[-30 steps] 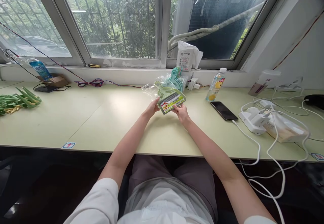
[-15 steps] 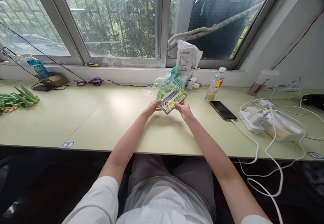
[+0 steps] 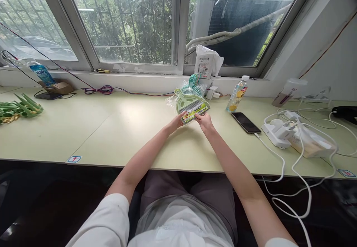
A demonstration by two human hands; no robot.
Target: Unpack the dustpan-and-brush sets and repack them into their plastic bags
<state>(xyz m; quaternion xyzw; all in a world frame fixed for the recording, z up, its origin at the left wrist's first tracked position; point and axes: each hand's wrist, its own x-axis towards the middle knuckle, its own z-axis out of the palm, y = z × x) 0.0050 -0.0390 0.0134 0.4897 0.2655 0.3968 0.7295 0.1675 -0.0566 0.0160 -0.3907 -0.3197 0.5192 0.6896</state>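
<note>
A: Light source?
B: Daylight through the windows (image 3: 128,23), with pale glare on the surface (image 3: 150,113), left of centre.
A: Shadows?
B: Soft on the surface; near-black below its front edge.
A: Optics?
B: Wide-angle stretch toward the edges; outer window frames (image 3: 67,20) slant.

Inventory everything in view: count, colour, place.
Brush set: one, green, centre
Stacked handled tools: several, mostly teal, behind it
Wrapped box: one, white, back centre
Drink bottle: one, yellow, right
Phone: one, black, right
Power strip: one, white, right
Tissue pack: one, beige, right
Cables: several, white, right
Container: one, translucent, back right
Leafy stalks: several, green, left
Second bottle: one, blue, back left
Cardboard box: one, brown, back left
Wire bundle: one, red-blue, back left
Small tool: one, yellow, back left
Air conditioner: one, grey, outside
Table: one, pale green, beneath
Left hand and right hand: two, bare, holding brush set
</note>
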